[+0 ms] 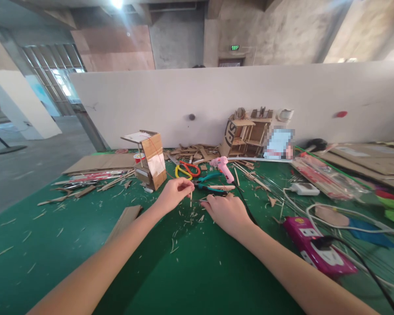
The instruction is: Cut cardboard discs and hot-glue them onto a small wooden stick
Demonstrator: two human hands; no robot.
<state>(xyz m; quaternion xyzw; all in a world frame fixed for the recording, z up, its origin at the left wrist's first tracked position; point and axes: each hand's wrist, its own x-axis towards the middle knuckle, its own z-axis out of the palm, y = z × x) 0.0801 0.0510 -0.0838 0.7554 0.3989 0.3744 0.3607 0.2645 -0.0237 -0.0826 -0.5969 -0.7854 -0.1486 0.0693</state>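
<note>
Pinched in the fingertips of my left hand (pixel 176 192) is a short, thin wooden stick (pixel 191 199), its lower end pointing down at the table. My right hand (pixel 228 212) is closed just to the right of it, palm down. A narrow dark tip, perhaps a blade, pokes from its fingers toward the stick; the rest is hidden in the grip. Pale wood shavings (pixel 193 214) lie below both hands. Just beyond them are teal-handled pliers (pixel 213 189), scissors (pixel 188 169) with orange and yellow handles, and a pink glue gun (pixel 223 168).
A cardboard model (pixel 153 162) stands at left, and a larger cardboard structure (pixel 244 133) stands by the white partition (pixel 170 105). Cardboard scraps (pixel 197 152) are heaped between them. At right are a magenta power strip (pixel 318 247), cables and packaged sticks (pixel 321 177).
</note>
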